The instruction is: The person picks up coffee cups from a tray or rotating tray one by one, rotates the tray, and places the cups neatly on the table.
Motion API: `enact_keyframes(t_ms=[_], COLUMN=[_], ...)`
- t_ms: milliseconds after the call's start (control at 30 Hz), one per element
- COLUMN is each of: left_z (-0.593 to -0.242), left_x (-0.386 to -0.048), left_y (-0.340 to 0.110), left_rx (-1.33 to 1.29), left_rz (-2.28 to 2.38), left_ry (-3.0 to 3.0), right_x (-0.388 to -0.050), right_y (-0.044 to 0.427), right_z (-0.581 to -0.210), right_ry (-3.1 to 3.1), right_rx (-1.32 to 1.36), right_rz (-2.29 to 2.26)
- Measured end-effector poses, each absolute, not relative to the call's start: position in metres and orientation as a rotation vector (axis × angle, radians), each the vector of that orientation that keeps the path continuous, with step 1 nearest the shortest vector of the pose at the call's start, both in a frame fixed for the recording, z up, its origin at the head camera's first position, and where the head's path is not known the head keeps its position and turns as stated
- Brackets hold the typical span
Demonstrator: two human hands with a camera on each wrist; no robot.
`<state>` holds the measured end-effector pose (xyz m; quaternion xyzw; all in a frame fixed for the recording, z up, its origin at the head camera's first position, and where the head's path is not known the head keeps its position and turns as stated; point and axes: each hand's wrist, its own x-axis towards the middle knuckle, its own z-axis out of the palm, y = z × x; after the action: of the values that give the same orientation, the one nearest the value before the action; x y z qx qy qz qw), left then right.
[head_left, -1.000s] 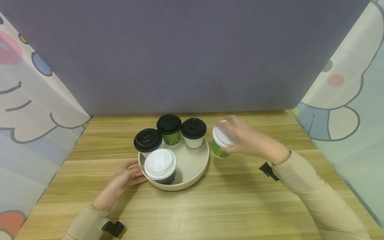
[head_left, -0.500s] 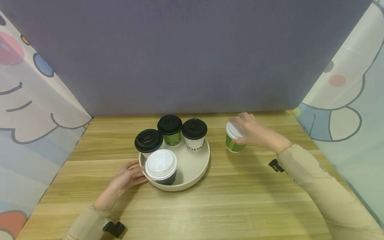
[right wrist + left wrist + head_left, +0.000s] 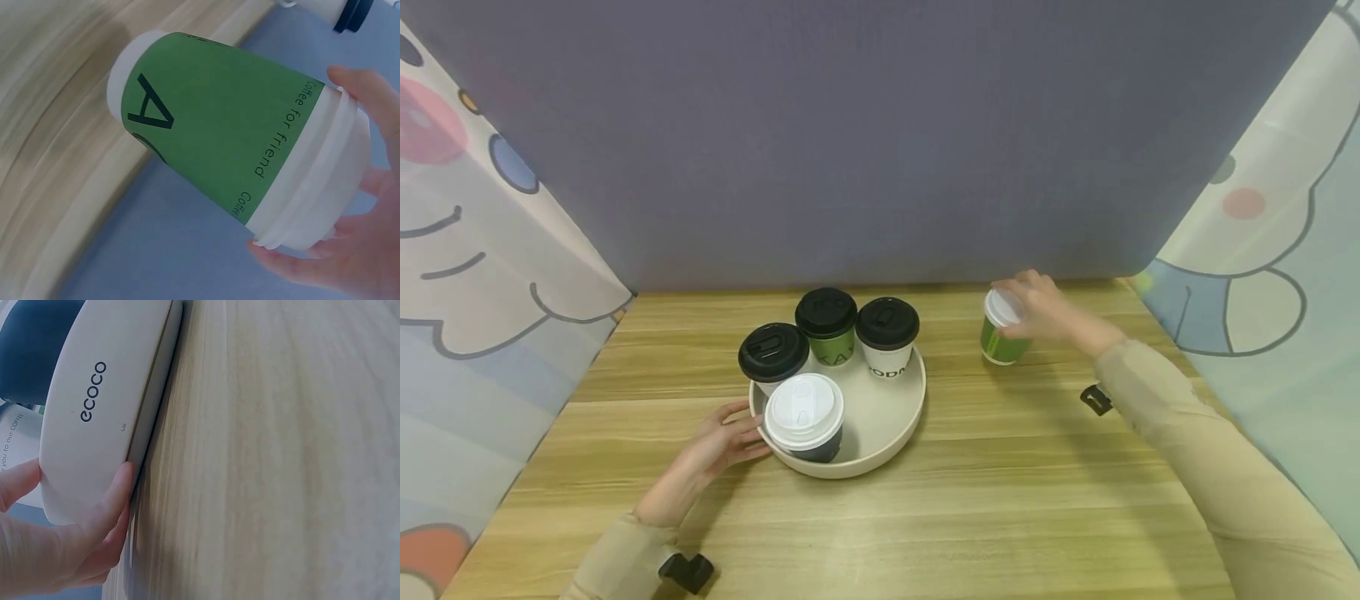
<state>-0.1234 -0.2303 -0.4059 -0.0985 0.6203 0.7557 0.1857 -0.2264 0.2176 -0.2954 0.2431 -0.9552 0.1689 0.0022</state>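
Observation:
My right hand (image 3: 1043, 310) grips a green cup (image 3: 1002, 339) by its white lid, right of the round tray; the right wrist view shows the fingers round the lid of the green cup (image 3: 212, 119). My left hand (image 3: 718, 443) holds the left rim of the cream tray (image 3: 880, 457), thumb and fingers on its wall (image 3: 100, 419) in the left wrist view. Inside the tray stand a white-lidded dark cup (image 3: 805, 412) at the front, a black-lidded cup (image 3: 772, 352) at left, a black-lidded green cup (image 3: 826, 321) at the back and a black-lidded white cup (image 3: 887, 329) at right.
The wooden table (image 3: 910, 533) ends at a grey upright panel (image 3: 880, 150) behind the cups. Patterned cloths hang at the left (image 3: 497, 275) and right (image 3: 1262, 250). A black band piece (image 3: 687, 572) is at the left sleeve, another (image 3: 1097, 400) at the right.
My right hand has moved right and back with the green cup, away from the tray. The left hand and the tray have stayed nearly in place.

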Motion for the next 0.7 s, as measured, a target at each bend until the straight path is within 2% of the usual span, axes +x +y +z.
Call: enact_keyframes(t_ms=[700], left_z=[-0.408], left_x=[-0.125], left_y=[-0.229], left_rx=[-0.250], left_rz=[2.121], left_ry=[1.758], right_x=[-0.257], right_y=[0.242], right_z=[-0.313], right_ry=[-3.021], right_rx=[0.662], right_rz=[0.487])
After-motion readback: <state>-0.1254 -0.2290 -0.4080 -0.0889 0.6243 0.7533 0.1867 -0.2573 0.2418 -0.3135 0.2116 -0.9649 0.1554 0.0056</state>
